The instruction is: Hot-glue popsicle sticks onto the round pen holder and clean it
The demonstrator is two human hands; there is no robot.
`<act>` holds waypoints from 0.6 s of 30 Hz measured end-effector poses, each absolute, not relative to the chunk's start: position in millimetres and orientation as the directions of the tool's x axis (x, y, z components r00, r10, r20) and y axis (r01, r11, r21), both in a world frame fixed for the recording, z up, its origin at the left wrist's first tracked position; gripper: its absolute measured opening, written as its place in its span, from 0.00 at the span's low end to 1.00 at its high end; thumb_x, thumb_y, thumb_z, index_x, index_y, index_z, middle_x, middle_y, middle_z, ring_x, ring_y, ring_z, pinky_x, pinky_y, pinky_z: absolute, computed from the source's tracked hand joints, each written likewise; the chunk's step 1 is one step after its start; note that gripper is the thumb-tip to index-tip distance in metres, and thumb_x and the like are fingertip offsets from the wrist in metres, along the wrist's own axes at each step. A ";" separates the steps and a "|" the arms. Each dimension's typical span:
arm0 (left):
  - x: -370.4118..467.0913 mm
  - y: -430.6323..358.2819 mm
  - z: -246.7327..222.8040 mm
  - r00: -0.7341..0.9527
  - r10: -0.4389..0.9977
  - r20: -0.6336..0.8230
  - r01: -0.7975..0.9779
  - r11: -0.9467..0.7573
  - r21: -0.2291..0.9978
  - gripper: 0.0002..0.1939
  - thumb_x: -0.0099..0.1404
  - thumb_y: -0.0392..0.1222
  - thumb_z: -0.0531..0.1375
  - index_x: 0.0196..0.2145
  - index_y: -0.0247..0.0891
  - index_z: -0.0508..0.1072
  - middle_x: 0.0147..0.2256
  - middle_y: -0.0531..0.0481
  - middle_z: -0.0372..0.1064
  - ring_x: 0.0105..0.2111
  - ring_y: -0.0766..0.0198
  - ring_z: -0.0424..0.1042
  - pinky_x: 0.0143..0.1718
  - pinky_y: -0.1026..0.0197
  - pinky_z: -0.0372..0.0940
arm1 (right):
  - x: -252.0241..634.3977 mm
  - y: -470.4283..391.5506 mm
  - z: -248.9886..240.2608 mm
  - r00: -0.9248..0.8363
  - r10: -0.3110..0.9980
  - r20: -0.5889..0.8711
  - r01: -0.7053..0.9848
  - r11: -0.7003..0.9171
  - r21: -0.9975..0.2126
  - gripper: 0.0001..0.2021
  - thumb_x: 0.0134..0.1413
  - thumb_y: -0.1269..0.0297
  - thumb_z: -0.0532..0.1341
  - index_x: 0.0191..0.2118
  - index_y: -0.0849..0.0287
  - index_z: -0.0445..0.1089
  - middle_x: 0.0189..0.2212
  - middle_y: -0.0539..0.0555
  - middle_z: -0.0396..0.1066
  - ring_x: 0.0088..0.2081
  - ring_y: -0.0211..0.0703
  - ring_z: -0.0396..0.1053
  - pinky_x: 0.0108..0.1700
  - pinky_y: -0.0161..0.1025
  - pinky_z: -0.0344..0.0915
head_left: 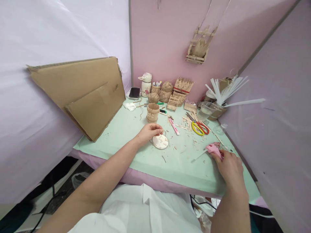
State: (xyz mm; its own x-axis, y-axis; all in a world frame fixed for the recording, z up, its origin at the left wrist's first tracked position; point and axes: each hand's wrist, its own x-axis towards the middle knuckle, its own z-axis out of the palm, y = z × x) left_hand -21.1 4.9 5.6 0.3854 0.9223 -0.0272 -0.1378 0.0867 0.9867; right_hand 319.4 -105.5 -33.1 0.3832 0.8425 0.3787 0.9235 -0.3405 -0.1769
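My left hand [151, 132] is over the far edge of a small round white dish [160, 145], with thumb and fingertips pinched together. What they hold is too small to make out. Small pale pieces lie in the dish. Just behind this hand stands a round cup made of craft sticks [153, 113]. On the right side of the table, my right hand [230, 165] is closed round a pink hot glue gun [214, 149]. A translucent glue stick [199, 156] juts from it to the left.
Scissors with yellow and red handles [200, 128], a pink craft knife [174, 127] and stick scraps lie mid-table. Cardboard [97, 94] leans at left. A bottle [146, 85], twine ball [153, 97] and phone [134, 93] are at the back; a container of white glue sticks [218, 111] at right.
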 end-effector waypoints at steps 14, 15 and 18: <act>-21.9 5.8 3.3 0.393 0.919 -0.035 -0.109 0.085 0.990 0.16 0.46 0.47 0.67 0.28 0.34 0.73 0.27 0.50 0.70 0.29 0.67 0.66 0.37 0.60 0.60 | 202.7 -64.0 2.3 -0.240 0.944 0.226 0.807 0.324 -0.493 0.10 0.55 0.67 0.53 0.36 0.56 0.72 0.36 0.54 0.71 0.39 0.44 0.67 0.43 0.41 0.60; -21.8 5.6 3.6 0.392 0.919 -0.036 -0.107 0.085 0.991 0.16 0.46 0.48 0.67 0.28 0.34 0.73 0.27 0.50 0.70 0.29 0.68 0.66 0.37 0.60 0.60 | 199.9 -63.1 2.0 -0.233 0.949 0.210 0.814 0.309 -0.492 0.10 0.55 0.67 0.53 0.35 0.57 0.71 0.35 0.54 0.70 0.39 0.44 0.66 0.42 0.41 0.60; -21.8 5.2 3.8 0.394 0.918 -0.034 -0.102 0.081 0.991 0.15 0.46 0.47 0.67 0.28 0.34 0.73 0.27 0.50 0.70 0.29 0.67 0.66 0.37 0.60 0.60 | 195.5 -63.4 -0.5 -0.216 0.963 0.162 0.828 0.269 -0.492 0.08 0.54 0.66 0.54 0.32 0.57 0.71 0.33 0.54 0.70 0.38 0.44 0.66 0.41 0.40 0.59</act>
